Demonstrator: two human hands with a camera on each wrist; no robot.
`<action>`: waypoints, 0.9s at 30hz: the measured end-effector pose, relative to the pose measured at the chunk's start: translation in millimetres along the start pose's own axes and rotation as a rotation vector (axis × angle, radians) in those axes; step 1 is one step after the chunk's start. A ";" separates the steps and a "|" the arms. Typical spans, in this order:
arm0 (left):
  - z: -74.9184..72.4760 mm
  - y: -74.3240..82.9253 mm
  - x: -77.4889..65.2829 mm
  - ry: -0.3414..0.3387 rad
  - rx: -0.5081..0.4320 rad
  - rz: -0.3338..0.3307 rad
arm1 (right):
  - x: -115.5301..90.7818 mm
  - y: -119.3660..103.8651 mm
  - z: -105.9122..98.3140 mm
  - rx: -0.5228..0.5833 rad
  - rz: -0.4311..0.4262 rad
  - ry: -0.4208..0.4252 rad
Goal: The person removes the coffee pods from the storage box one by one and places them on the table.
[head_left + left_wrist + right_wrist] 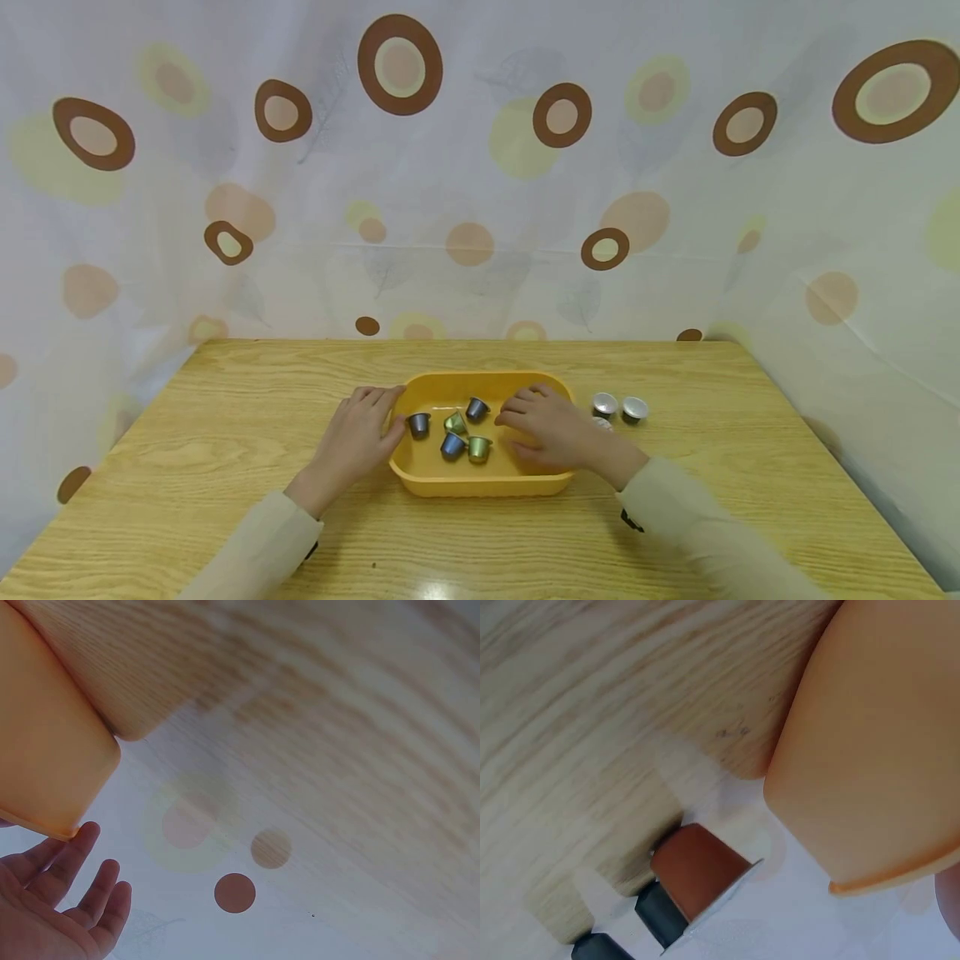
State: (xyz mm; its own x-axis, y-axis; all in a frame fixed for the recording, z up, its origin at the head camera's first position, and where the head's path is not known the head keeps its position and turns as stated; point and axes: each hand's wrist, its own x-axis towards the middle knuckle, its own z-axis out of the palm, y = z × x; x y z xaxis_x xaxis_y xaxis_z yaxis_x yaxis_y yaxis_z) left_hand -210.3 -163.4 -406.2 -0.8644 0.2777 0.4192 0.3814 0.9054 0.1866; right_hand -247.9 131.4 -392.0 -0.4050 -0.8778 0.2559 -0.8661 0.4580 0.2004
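Note:
A yellow plastic bin (480, 487) stands on the table with several coffee capsules inside. Among them are a blue capsule (453, 446), a gold-green capsule (478, 450), a paler green capsule (454, 423) and two dark grey capsules (477, 408). At the bin's left end, my left hand (363, 429) touches the rim with fingers loosely extended. My right hand (547, 427) is over the bin's right part, fingers slightly bent and apart. No capsule shows in it, though its palm is hidden.
Right of the bin, a brown capsule (699, 870) stands lid up beside two black capsules (662, 915) with silver lids (635, 408). The wooden table (285, 375) meets a patterned cloth backdrop (480, 192) behind and at both sides.

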 end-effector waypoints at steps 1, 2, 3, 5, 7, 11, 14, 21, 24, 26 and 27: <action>-0.1 -0.1 -0.1 0.000 0.003 0.000 | 1.1 -1.1 0.4 0.002 -0.002 -0.004; -0.2 -0.1 -0.3 -0.001 0.004 0.000 | 2.1 -2.2 0.8 0.006 -0.004 -0.002; -0.3 -0.2 -0.4 -0.002 0.005 -0.001 | 3.0 -3.2 1.3 0.007 -0.006 0.000; -0.2 -0.3 -0.4 -0.001 0.005 -0.001 | 4.8 -4.7 2.5 0.007 -0.012 0.008; -0.2 -0.2 -0.5 -0.001 0.003 0.000 | 6.7 -6.0 3.5 0.008 -0.019 0.013; 0.0 -0.1 -0.7 -0.003 -0.004 -0.003 | 10.9 -8.3 4.8 0.012 -0.035 0.010; -0.4 0.0 -0.9 -0.001 -0.003 -0.002 | 14.4 -10.4 4.4 0.018 -0.042 0.000; -1.6 0.9 -0.8 0.000 -0.002 0.002 | 21.5 -15.3 3.6 -0.008 -0.063 -0.037; -1.6 0.9 -0.7 0.000 0.000 0.001 | 23.7 -15.8 5.9 -0.014 -0.082 -0.022; -1.5 0.9 -0.6 -0.001 0.001 0.001 | 24.6 -15.9 7.8 -0.014 -0.092 -0.013; -1.4 0.9 -0.7 -0.001 0.002 0.002 | 24.9 -16.0 8.6 -0.011 -0.096 -0.009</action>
State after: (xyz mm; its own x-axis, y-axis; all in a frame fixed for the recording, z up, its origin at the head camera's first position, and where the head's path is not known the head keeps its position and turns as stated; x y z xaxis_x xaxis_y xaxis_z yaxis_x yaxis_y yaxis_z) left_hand -208.9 -163.2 -405.0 -0.8640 0.2800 0.4185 0.3824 0.9056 0.1836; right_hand -246.7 101.0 -396.9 -0.3229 -0.9188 0.2269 -0.8976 0.3733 0.2342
